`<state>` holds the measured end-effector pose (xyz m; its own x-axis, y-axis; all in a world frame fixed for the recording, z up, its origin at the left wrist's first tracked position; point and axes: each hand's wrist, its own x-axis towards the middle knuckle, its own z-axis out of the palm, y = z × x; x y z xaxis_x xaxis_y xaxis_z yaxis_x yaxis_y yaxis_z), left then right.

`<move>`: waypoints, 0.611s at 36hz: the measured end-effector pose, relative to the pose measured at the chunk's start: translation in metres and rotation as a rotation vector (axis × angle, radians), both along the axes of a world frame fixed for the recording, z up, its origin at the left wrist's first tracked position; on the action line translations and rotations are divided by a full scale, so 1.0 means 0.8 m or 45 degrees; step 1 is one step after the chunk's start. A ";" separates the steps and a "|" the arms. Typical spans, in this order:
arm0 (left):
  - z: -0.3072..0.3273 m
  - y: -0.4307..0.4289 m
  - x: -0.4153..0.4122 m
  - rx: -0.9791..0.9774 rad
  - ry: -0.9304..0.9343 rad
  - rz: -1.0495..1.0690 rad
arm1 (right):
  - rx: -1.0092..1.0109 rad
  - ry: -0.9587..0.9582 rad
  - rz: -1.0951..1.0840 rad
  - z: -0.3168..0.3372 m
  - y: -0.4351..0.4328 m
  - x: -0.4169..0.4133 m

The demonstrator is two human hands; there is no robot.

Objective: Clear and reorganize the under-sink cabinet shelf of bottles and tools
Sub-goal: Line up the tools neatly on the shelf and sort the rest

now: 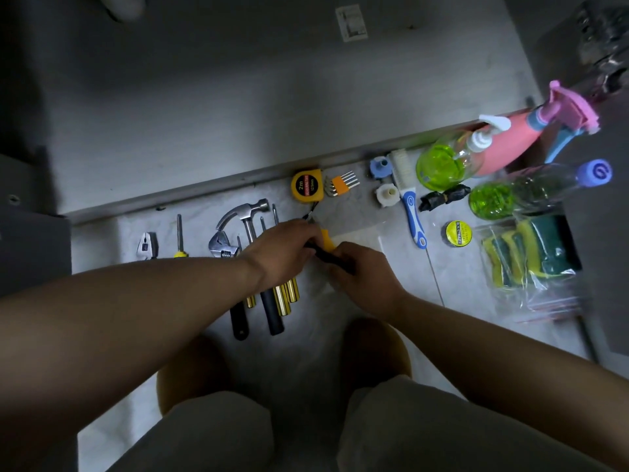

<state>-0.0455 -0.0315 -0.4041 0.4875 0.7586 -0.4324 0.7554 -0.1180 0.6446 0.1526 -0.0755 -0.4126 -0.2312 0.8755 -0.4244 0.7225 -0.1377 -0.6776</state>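
Take the yellow tape measure (307, 185) as your marker; its face reads "2m", "MEASURING TAPE" and "12.5mm". Far left of it on the floor lie one small pair of pliers (148, 246), one yellow-handled screwdriver (179, 236), one adjustable wrench (223, 248) and one claw hammer (250, 216). Three brass-coloured handles (286, 294) show under your wrist.

Just below the tape measure, your left hand (286, 250) and right hand (364, 270) meet on a black-and-yellow tool (326, 248), with the fingers of both curled round it.

Right of the tape measure lie an orange hex key set (342, 183), two plastic fittings – one blue (379, 166), one white (387, 195) – and one blue-handled brush (408, 202). Further right are a yellow roll (458, 233) marked "TAPE" and three bottles: pump bottle (449, 161), pink spray bottle (510, 144) and blue-capped bottle (531, 192). Below the bottles lies one bag of sponges (531, 257).
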 end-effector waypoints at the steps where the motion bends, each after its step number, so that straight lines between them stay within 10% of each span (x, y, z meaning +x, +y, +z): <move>1: 0.001 0.001 0.003 0.020 -0.016 0.017 | 0.019 -0.006 -0.040 0.001 0.001 0.004; 10: 0.004 -0.012 -0.020 0.305 0.226 -0.074 | -0.064 -0.347 -0.462 -0.008 0.008 0.038; 22: 0.129 -0.019 -0.129 -0.157 0.645 -0.326 | -0.299 -0.633 0.102 0.071 0.052 0.045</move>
